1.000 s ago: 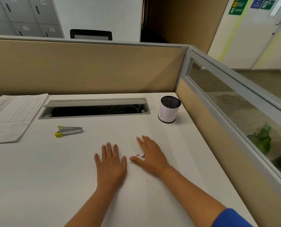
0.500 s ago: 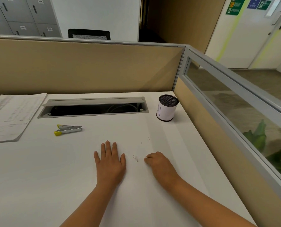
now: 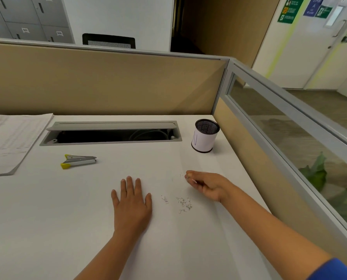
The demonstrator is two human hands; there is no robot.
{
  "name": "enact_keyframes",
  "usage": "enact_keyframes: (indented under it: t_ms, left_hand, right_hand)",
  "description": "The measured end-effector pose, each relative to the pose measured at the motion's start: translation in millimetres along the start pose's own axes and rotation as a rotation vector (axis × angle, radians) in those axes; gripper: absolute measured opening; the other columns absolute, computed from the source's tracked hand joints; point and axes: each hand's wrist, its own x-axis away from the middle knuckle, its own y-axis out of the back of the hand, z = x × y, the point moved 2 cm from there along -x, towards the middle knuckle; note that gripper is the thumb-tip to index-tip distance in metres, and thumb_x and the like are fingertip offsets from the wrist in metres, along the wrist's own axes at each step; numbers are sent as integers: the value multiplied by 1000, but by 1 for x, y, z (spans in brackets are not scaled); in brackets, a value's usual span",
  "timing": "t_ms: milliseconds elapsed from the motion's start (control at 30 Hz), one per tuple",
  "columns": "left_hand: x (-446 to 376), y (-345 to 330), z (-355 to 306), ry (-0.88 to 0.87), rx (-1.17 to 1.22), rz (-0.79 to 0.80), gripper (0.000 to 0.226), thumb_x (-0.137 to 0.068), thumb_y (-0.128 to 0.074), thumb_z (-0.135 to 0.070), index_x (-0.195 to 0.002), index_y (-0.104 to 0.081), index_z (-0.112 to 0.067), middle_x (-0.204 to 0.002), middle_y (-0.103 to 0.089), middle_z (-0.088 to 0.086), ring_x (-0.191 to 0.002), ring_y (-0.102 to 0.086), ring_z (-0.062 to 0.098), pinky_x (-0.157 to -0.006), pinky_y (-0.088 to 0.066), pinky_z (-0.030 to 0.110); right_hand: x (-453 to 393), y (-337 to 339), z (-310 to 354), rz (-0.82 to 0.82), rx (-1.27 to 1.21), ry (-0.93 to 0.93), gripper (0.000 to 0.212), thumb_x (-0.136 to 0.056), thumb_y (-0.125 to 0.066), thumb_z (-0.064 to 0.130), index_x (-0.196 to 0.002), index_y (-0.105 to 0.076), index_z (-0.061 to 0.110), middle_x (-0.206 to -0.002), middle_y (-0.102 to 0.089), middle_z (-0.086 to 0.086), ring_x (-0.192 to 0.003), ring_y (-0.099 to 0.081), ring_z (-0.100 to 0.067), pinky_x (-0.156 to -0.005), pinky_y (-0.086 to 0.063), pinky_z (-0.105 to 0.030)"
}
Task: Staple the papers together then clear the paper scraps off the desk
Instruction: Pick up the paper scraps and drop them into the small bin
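Open desk [image 3: 47,219] beside stapler [image 3: 78,161]

White desk [image 3: 47,229]. Silver stapler [image 3: 78,161] with yellow ends. White papers [image 3: 10,142] printed with grey text rows. Black mesh cup [image 3: 205,138] wrapped in white paper with a blue mark. Pale grey-white scraps [image 3: 183,203]. Tan partition [image 3: 107,83], grey frame. Blue sleeve [image 3: 334,269].

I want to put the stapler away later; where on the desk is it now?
In the head view the stapler lies on the left part of the desk, just in front of the open cable tray, right of the paper stack.
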Motion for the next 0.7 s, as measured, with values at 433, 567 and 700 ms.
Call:
enact_keyframes:
  t_ms: [433, 567, 700]
  left_hand:
    - [-3, -6, 0, 17, -14, -5, 83, -74, 11, -52, -149, -5, -18, -158, 2, 4, -145, 8, 19, -117, 5, 46]
    - [-4, -5, -1, 19, -10, -11, 83, -74, 10, -52, -149, -5, -19, -159, 2, 4, -145, 9, 19, -117, 5, 45]
    - [-3, -5, -1, 21, -9, -12, 83, -74, 10, -52, -149, -6, -19, -159, 2, 4, -145, 8, 19, -117, 5, 45]
  right_hand:
    - [-78, -8, 177, -476, 825, 598, 22, -80, -59, -2, -99, -68, -8, -105, -70, -20, -71, -60, -18, -77, -59, -33]
    - [-84, -18, 172, -484, 1546, 710, 27, -88, -50, 4, -103, -72, 5, -111, -69, -14, -103, -62, -30, -90, -50, -35]
    - [-90, -18, 167, -468, 1784, 670, 32, -91, -46, 3, -116, -66, 8, -119, -65, -13, -110, -57, -32, -91, -46, -32]
